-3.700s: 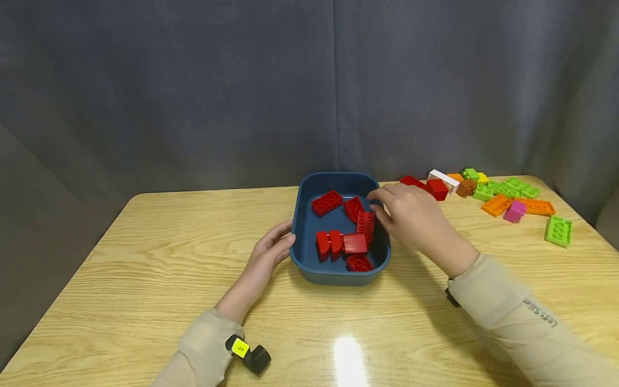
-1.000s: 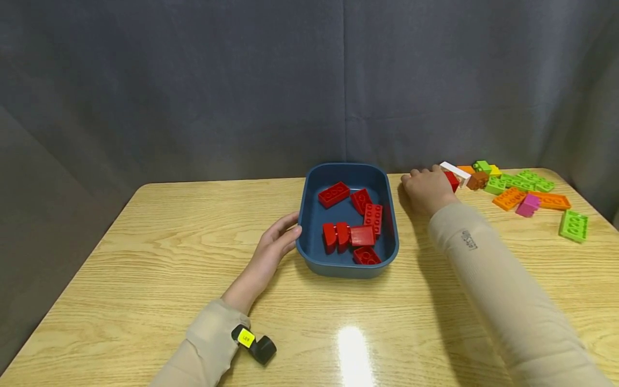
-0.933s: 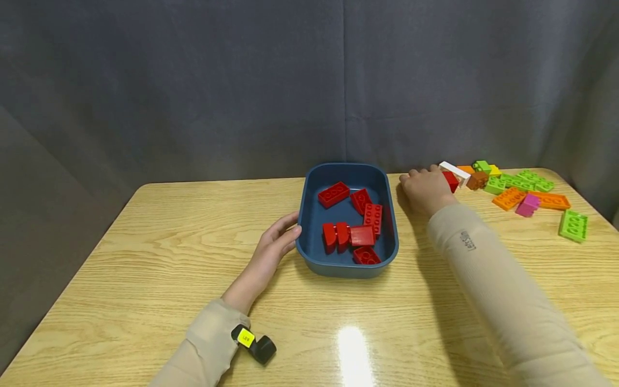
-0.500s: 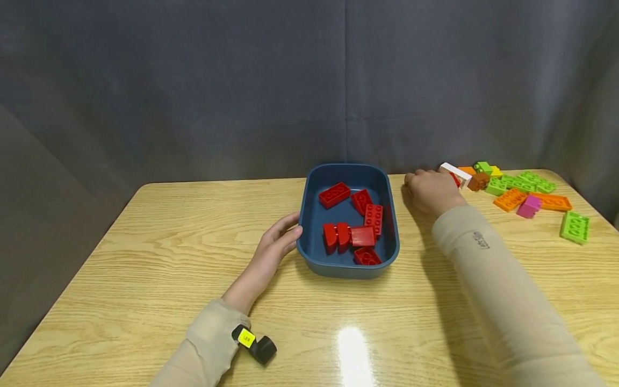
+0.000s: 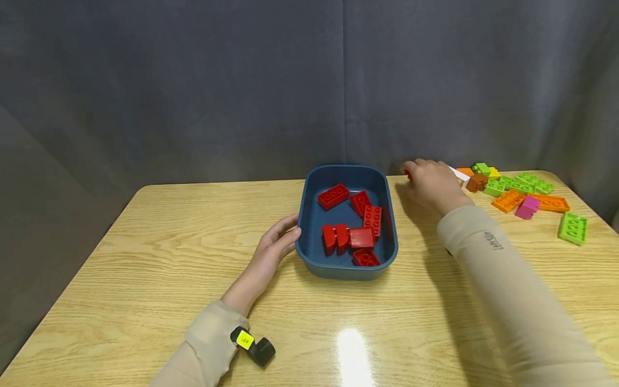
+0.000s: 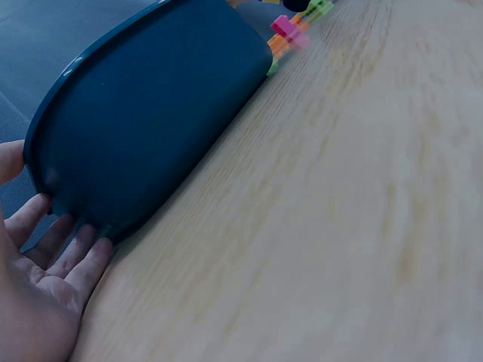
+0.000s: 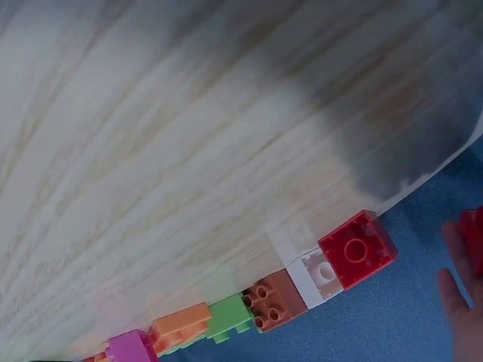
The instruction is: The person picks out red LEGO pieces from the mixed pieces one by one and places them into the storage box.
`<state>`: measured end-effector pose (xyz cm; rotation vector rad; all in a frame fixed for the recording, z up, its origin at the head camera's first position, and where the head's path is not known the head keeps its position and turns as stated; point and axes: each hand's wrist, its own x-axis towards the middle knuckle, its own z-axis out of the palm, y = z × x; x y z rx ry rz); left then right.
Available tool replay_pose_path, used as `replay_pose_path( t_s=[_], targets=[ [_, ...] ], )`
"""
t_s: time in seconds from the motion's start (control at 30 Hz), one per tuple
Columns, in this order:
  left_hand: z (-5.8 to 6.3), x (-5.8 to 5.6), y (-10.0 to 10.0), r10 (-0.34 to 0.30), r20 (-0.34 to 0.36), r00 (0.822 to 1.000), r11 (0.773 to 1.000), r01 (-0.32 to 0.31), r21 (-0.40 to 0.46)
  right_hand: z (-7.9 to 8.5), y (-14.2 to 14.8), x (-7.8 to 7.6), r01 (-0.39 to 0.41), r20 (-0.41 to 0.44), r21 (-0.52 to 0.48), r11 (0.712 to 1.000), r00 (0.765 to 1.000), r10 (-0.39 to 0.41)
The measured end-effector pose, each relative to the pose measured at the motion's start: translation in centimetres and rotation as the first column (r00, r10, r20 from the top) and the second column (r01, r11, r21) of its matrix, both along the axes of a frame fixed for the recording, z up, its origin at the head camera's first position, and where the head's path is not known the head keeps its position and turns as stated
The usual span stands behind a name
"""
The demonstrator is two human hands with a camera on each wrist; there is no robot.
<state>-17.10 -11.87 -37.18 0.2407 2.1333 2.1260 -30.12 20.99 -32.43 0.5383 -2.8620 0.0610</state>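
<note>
A blue bin (image 5: 345,271) stands mid-table with several red toy bricks (image 5: 333,196) inside it. My left hand (image 5: 271,247) rests against the bin's left side; in the left wrist view its fingers (image 6: 92,260) lie along the outer wall (image 6: 151,113), barely bent. Beyond the bin's far right corner, my right hand (image 5: 435,183) pinches a red brick (image 7: 473,235), mostly hidden by the hand in the head view. A second red brick (image 7: 358,249) sits on the table beside a white brick (image 5: 460,176), visible in the right wrist view.
At the back right lie brown (image 5: 477,183), green (image 5: 517,184), orange (image 5: 509,200) and magenta (image 5: 527,207) bricks. A green brick (image 5: 573,228) sits apart near the right edge. A dark curtain (image 5: 242,91) hangs behind the wooden table (image 5: 169,247).
Since the oldest frame, my right hand has gone from the bin to the far table edge. In the last half second it has lifted slightly, holding a red brick. My left hand stays at the bin.
</note>
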Motion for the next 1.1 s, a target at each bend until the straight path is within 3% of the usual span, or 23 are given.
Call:
replay_pose_path(
  t_s=[0.17, 0.5, 1.1],
  targets=[
    [0.0, 0.0, 0.0, 0.001, 0.002, 1.000, 1.000, -0.001, -0.002, 0.2, 0.2, 0.0, -0.018, -0.016, -0.033, 0.999, 1.000, 0.017],
    [-0.1, 0.0, 0.0, 0.000, -0.002, 1.000, 1.000, 0.000, 0.013, 0.3, 0.1, 0.3, -0.146, -0.188, -0.096, 0.985, 0.974, 0.126],
    [0.0, 0.1, 0.0, 0.003, -0.005, 1.000, 1.000, -0.003, 0.009, 1.3, -2.9, 1.5, -0.200, -0.109, -0.222, 0.954, 0.978, 0.180]
  ],
)
